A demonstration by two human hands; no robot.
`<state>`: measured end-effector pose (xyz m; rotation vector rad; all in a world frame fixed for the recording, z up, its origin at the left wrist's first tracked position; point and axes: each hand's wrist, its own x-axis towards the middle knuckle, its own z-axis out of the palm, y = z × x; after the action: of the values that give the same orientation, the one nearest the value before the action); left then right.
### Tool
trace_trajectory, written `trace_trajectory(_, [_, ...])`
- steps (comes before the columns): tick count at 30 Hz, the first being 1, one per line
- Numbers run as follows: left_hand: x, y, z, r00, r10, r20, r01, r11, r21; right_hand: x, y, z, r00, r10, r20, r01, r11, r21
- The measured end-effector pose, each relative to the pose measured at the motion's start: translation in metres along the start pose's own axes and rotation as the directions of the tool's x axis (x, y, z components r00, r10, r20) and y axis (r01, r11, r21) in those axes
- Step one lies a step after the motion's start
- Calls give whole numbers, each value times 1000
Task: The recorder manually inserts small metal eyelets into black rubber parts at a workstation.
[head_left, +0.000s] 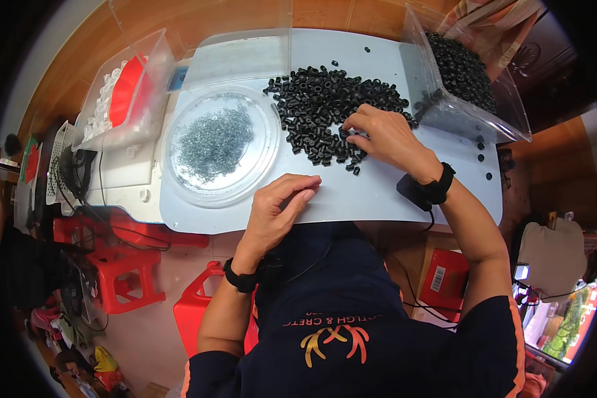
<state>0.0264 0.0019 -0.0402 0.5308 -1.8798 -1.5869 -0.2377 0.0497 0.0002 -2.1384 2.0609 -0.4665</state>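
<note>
A loose heap of small black hollow cylinders (312, 106), like short plastic sleeves, is spread over the pale tabletop. My right hand (388, 136) reaches into its right side, thumb and fingertips curled around a small black cylinder that is mostly hidden. Nearer to me, my left hand (282, 202) hovers by the table's front edge with fingers together and thumb against them. Whatever it holds, if anything, is hidden. To its upper left, a round clear shallow tray (179, 192) contains a pile of tiny silvery metal pieces (219, 139), too small to name.
A clear bin (464, 123) of black pieces lies tilted at the back right. Another clear bin (149, 99) with white parts and a red piece stands at the left. A black box with a cable (414, 192) sits by my right wrist. Red stools (126, 272) stand below.
</note>
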Motion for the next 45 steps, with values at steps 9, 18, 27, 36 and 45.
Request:
trace_trajectory(9, [1, 3, -3, 997, -71, 7, 72, 995, -71, -6, -29, -17, 995, -3, -97, 25, 975, 220])
trace_trajectory(18, [-8, 16, 0, 979, -165, -121, 94, 887, -452, -15, -95, -3, 964, -206, -171, 252, 914, 318])
trace_trajectory(27, [-55, 23, -40, 930, -278, -242, 140, 873, -468, 20, -118, 9, 958, -278, -73, 276, 822, 499])
trace_trajectory(36, [-76, 22, -60, 892, -264, -368, 108, 913, -393, 81, -141, 46, 991, -131, -4, 127, 955, 268])
trace_trajectory(45, [-76, 26, -61, 869, -300, -394, 95, 882, -462, 85, -145, 58, 996, -86, 18, 83, 986, 142])
